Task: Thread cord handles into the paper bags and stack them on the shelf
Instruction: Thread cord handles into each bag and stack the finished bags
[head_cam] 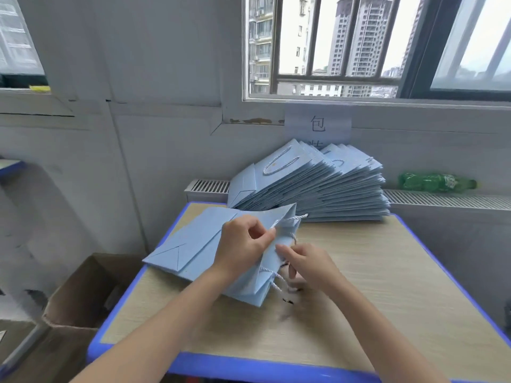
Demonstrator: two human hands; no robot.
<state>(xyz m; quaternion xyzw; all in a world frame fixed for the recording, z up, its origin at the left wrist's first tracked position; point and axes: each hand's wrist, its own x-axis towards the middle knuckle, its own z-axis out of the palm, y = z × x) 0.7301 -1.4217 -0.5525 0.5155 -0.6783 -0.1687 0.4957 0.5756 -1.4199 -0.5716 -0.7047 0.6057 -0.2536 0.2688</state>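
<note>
A flat light-blue paper bag (193, 244) lies on the left half of the small table, its open top edge lifted toward the middle. My left hand (243, 244) pinches a white-blue twisted cord (276, 223) at the bag's top edge. My right hand (307, 262) holds the bag's edge and the cord just below, fingers curled. Another cord loop (272, 277) hangs out of the bag's near side. A tall slanted stack of finished blue bags (318, 186) with cord handles stands at the table's back.
The table (373, 286) has a wood-look top and blue rim. An open cardboard box (80, 294) sits on the floor at left. A green plastic bottle (434, 182) lies on the radiator ledge at right, under the window. A paper sign (318, 125) hangs on the wall.
</note>
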